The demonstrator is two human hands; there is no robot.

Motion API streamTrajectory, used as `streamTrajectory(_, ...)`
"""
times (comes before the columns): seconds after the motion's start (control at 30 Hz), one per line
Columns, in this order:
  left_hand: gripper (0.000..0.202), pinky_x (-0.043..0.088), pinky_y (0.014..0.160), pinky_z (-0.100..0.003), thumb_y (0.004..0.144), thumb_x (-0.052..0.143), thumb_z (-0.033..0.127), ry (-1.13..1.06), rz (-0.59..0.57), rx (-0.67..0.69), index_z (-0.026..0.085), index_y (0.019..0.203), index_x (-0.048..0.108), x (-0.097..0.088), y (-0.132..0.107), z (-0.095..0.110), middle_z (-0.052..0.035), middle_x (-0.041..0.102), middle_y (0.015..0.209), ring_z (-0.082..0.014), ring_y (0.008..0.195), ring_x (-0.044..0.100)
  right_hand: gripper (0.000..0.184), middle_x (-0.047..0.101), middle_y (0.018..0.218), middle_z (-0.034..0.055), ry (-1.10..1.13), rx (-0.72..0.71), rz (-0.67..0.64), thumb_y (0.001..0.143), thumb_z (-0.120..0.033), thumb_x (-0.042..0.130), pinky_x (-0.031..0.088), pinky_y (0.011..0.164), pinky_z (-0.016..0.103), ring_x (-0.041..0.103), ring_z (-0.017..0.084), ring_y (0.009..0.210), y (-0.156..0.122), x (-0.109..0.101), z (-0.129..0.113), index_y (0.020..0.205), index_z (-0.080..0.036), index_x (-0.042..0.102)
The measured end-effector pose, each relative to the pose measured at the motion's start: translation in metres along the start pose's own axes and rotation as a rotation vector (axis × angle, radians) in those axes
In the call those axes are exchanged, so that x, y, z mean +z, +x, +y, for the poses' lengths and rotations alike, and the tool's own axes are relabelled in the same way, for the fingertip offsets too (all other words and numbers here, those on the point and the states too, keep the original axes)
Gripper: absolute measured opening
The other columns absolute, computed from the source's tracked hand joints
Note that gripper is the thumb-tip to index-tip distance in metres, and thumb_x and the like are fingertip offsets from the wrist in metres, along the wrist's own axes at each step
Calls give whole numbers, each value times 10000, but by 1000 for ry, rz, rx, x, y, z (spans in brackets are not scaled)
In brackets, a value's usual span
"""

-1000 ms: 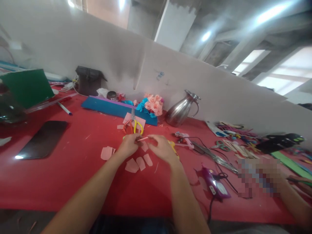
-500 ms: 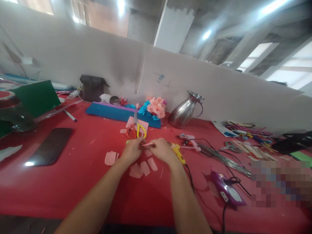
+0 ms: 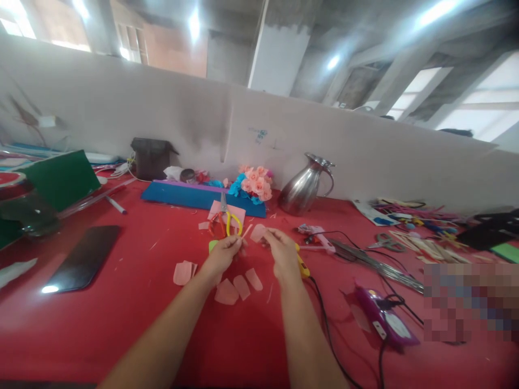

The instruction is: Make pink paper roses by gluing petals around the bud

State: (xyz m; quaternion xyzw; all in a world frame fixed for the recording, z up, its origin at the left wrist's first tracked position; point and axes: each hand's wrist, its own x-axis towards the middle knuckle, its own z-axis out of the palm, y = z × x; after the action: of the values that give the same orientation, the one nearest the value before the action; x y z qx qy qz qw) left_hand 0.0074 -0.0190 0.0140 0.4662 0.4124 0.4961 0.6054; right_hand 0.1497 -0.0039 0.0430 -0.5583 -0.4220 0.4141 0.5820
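Note:
My left hand (image 3: 224, 253) is closed in a pinch on a thin pink stick (image 3: 245, 232) that points up and to the right. My right hand (image 3: 283, 249) pinches a small pink paper petal (image 3: 258, 232), held just to the right of the stick's tip. Both hands hover above the red table (image 3: 121, 319). Under them lie several cut pink petals (image 3: 239, 286), with another pink piece (image 3: 183, 272) to the left. Yellow-handled scissors (image 3: 227, 219) rest on pink paper just behind the hands.
A black phone (image 3: 83, 258) lies at the left. A yellow glue gun (image 3: 302, 263) sits by my right hand and a purple glue gun (image 3: 385, 319) with cords further right. A steel jug (image 3: 304, 186), paper flowers (image 3: 253, 183) and a blue board (image 3: 194, 195) line the back.
My right hand has drawn apart from the left and now lifts a pink petal beside the stick. The view has tilted slightly upward.

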Motion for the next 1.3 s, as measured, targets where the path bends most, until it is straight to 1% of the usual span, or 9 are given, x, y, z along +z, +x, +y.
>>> streamTrajectory(0.17, 250, 243, 479, -197, 735, 589, 411, -115, -11, -27, 178, 751, 502, 3, 0, -1, 21, 523, 549, -78, 483, 345, 207, 620, 562, -4, 37, -8, -2, 623, -364, 663, 415, 561, 240, 548, 123, 549, -3, 2, -3, 679, -165, 661)
streamTrajectory(0.43, 242, 241, 473, -188, 726, 618, 362, -156, -55, -27, 155, 676, 505, 2, -2, -4, 21, 498, 581, -54, 481, 343, 193, 672, 639, 17, -63, -99, -8, 666, -351, 619, 452, 600, 262, 594, 155, 605, -6, 6, 3, 715, -170, 667)
streamTrajectory(0.57, 218, 216, 447, -187, 712, 628, 321, -235, -62, -73, 156, 669, 492, 3, -1, -3, 17, 519, 563, -45, 440, 329, 197, 682, 655, 27, -51, -73, -22, 669, -353, 615, 462, 586, 263, 608, 162, 606, -8, 9, 4, 723, -170, 663)
streamTrajectory(0.7, 203, 182, 424, -185, 698, 635, 289, -312, -84, -108, 152, 667, 489, 2, 0, -4, 11, 531, 555, -36, 413, 314, 197, 680, 637, 23, -60, -94, -50, 673, -362, 615, 470, 583, 268, 618, 169, 603, -9, 10, 5, 708, -174, 662)
streamTrajectory(0.93, 208, 178, 415, -186, 691, 655, 287, -319, -91, -106, 148, 674, 501, 1, 1, -7, 10, 528, 557, -36, 414, 321, 217, 681, 655, 33, -74, -128, -62, 688, -366, 595, 472, 584, 264, 618, 167, 605, -8, 8, 7, 728, -164, 665)
streamTrajectory(1.13, 210, 174, 414, -189, 687, 647, 289, -309, -78, -119, 149, 668, 492, 2, 0, -4, 12, 525, 546, -32, 407, 308, 204, 684, 660, 30, -104, -143, -70, 701, -363, 594, 474, 601, 275, 620, 175, 614, -7, 8, 9, 736, -175, 663)
streamTrajectory(1.3, 209, 196, 417, -175, 676, 649, 267, -306, -34, -146, 161, 747, 483, 4, -2, -1, 18, 543, 529, -35, 403, 324, 191, 685, 675, 31, -87, -141, -68, 713, -344, 583, 476, 605, 270, 623, 173, 623, -8, 9, 9, 753, -174, 660)
